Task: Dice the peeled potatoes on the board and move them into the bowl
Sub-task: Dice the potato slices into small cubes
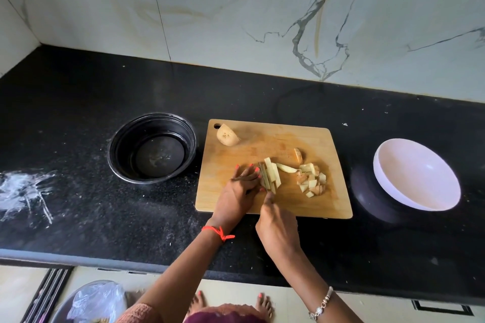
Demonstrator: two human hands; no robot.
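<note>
A wooden cutting board (262, 204) lies on the black counter. My left hand (241, 189) rests on potato strips (271, 174) near the board's middle, its fingers laid over them. My right hand (275, 225) grips a knife (264, 178) whose blade stands in the strips right beside my left fingertips. A pile of diced potato (312, 178) sits to the right of the strips. A potato half (227, 134) lies at the board's far left corner. A small slice (298, 155) rests apart. The white bowl (443, 191) stands empty to the board's right.
A black round bowl (123, 144) with wet residue stands left of the board. White powder smears (26, 191) mark the counter's left side. A marble wall rises behind the counter. A metal dish with a plastic bag (94, 301) sits on the floor below.
</note>
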